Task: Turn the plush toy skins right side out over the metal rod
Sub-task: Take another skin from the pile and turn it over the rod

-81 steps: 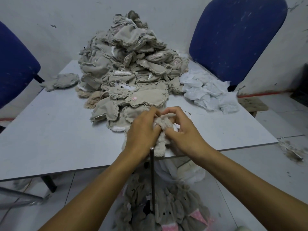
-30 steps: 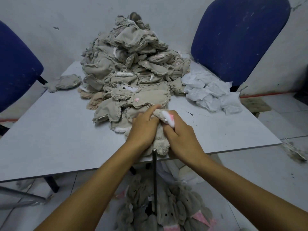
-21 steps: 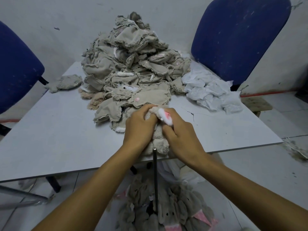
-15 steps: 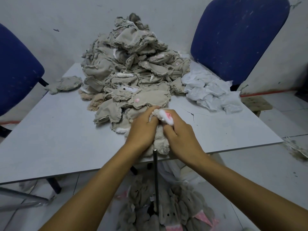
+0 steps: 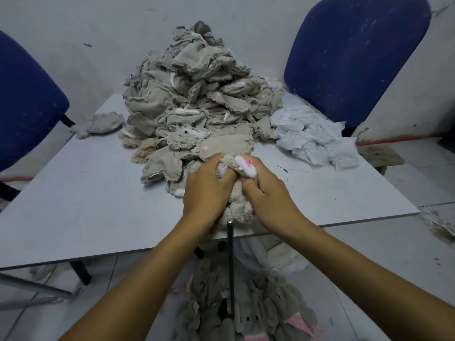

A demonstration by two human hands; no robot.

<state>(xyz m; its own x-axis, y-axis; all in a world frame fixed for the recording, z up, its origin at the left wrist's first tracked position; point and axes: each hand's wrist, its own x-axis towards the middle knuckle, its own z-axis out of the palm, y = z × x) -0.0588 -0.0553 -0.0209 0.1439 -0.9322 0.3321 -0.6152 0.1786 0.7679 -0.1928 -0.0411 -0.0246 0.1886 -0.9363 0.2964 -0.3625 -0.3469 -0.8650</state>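
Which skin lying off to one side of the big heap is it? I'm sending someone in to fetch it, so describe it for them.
Start at the tall heap of beige plush skins on the grey table, then look toward the blue chair on the left. The lone grey skin lies flat at the table's far left edge. Unlike its neighbours, it lies apart from the heap.
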